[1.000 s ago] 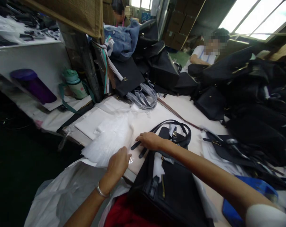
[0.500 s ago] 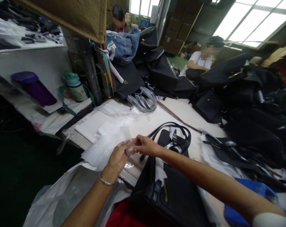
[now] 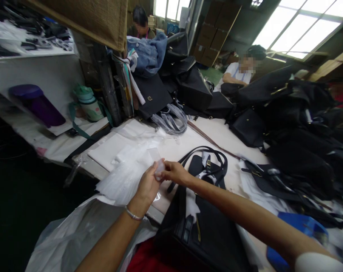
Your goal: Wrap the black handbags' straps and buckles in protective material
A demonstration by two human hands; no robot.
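Between my two hands is a small clear plastic strip, its upper end sticking out past my fingers. My left hand, with a silver bangle at the wrist, pinches it from the left. The fingers of my right hand close on its right side. Just below lies a black handbag with white tissue wrapped on its strap and a brass zip. Its black handles loop up onto the table. Left of my hands is a fanned pile of thin white sheets.
Plastic-wrapped straps lie behind on the white table. Black bags heap up at the right, near a blue bin. A purple bottle and a green-lidded bottle stand on the left shelf. Two people sit further back.
Both hands stay together on the plastic strip; my left hand has shifted slightly right and up. The strip now tilts a little differently. The view has moved slightly.
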